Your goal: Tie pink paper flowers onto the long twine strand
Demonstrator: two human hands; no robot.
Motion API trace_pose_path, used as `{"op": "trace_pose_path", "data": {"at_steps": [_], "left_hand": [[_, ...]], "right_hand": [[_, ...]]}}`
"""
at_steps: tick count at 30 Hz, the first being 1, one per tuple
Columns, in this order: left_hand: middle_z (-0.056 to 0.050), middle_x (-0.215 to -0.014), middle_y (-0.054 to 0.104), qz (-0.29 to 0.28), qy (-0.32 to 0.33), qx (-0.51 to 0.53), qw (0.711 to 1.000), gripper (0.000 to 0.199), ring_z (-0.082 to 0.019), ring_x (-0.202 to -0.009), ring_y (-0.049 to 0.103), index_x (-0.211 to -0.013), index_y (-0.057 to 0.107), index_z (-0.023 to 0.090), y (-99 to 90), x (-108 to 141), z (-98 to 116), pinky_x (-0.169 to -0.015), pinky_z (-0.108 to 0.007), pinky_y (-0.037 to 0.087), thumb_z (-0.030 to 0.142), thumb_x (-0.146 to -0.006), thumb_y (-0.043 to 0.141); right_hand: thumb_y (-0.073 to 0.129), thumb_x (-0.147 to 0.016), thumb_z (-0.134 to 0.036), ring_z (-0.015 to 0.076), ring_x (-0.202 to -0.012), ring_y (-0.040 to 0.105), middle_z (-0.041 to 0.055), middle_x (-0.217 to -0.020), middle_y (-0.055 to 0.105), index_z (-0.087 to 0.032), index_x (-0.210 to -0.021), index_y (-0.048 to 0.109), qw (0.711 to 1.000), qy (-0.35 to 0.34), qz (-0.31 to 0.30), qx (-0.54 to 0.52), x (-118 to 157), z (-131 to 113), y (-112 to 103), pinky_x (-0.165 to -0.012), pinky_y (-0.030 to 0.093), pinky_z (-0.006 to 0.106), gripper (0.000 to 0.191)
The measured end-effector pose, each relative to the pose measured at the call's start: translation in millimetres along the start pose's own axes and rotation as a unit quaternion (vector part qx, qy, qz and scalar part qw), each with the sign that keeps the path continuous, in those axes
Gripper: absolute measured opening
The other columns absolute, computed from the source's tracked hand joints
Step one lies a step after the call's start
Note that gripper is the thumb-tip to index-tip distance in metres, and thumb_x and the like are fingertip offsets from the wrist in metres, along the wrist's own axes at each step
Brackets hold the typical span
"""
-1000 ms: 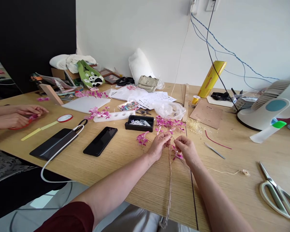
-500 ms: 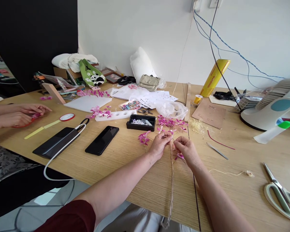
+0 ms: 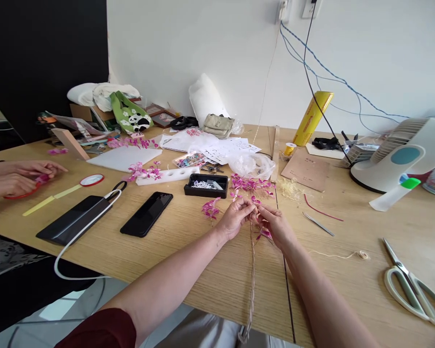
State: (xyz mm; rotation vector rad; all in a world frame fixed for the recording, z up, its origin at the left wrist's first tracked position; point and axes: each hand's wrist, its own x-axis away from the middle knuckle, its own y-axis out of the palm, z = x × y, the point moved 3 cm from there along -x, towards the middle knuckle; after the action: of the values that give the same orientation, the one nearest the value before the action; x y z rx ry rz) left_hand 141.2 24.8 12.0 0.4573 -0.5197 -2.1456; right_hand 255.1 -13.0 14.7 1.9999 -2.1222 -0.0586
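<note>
My left hand pinches the top of a long beige twisted stem, which hangs over the table's front edge. At the same spot the fingertips of my right hand are closed against those of my left. Whatever is between them is too small to make out. Around the hands lie pink flower sprigs: a cluster just behind, one sprig left of my left hand, and another partly beneath my right hand.
Left are a black phone, a dark power bank and a co-worker's hands. A black tray stands behind. On the right lie tweezers, scissors, a coil of thread and a white fan.
My right hand has moved in to meet the left fingertips at the stem's top; before, there was a small gap. The whole view has shifted slightly.
</note>
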Motion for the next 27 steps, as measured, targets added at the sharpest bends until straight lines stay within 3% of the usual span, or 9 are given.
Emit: {"op": "trace_pose_path", "data": {"at_steps": [3, 8, 21, 27], "left_hand": [[0.001, -0.068, 0.056, -0.007, -0.004, 0.001, 1.000, 0.027, -0.006, -0.056, 0.048, -0.075, 0.050, 0.015, 0.6, 0.4, -1.5, -0.057, -0.020, 0.036, 0.035, -0.069, 0.067], [0.002, -0.063, 0.053, -0.022, -0.012, 0.043, 0.999, 0.025, -0.005, -0.054, 0.046, -0.075, 0.052, 0.015, 3.2, 1.4, -6.7, -0.056, -0.020, 0.035, 0.033, -0.069, 0.068], [0.000, -0.070, 0.057, -0.025, -0.026, 0.025, 0.999, 0.025, -0.007, -0.058, 0.049, -0.078, 0.054, 0.015, 7.1, 4.7, -9.2, -0.057, -0.022, 0.034, 0.034, -0.070, 0.067], [0.002, -0.063, 0.050, 0.001, 0.016, -0.042, 0.999, 0.023, -0.007, -0.058, 0.044, -0.074, 0.052, 0.014, 8.9, 5.7, -8.4, -0.057, -0.022, 0.033, 0.035, -0.073, 0.063]], "right_hand": [[0.064, -0.067, -0.047, 0.0082, -0.045, 0.043, -0.0012, -0.056, 0.053, -0.018, -0.074, 0.060, 0.999, 0.005, 0.003, -0.032, 2.2, 0.4, 6.3, -0.037, 0.021, 0.020, 0.031], [0.068, -0.067, -0.039, 0.0104, -0.053, 0.050, -0.0021, -0.060, 0.056, -0.020, -0.082, 0.063, 0.992, -0.050, -0.018, -0.111, 1.1, -0.4, 11.3, -0.053, 0.039, 0.023, 0.025], [0.068, -0.066, -0.036, 0.0125, -0.050, 0.050, -0.0037, -0.053, 0.049, -0.020, -0.066, 0.054, 0.991, -0.040, -0.030, -0.122, -0.9, -3.2, 6.8, -0.056, 0.042, 0.029, 0.022], [0.067, -0.066, -0.032, 0.0113, -0.054, 0.051, -0.0016, -0.059, 0.055, -0.018, -0.066, 0.057, 0.992, -0.032, 0.002, -0.121, -2.3, -2.0, 3.2, -0.057, 0.041, 0.026, 0.017]]}}
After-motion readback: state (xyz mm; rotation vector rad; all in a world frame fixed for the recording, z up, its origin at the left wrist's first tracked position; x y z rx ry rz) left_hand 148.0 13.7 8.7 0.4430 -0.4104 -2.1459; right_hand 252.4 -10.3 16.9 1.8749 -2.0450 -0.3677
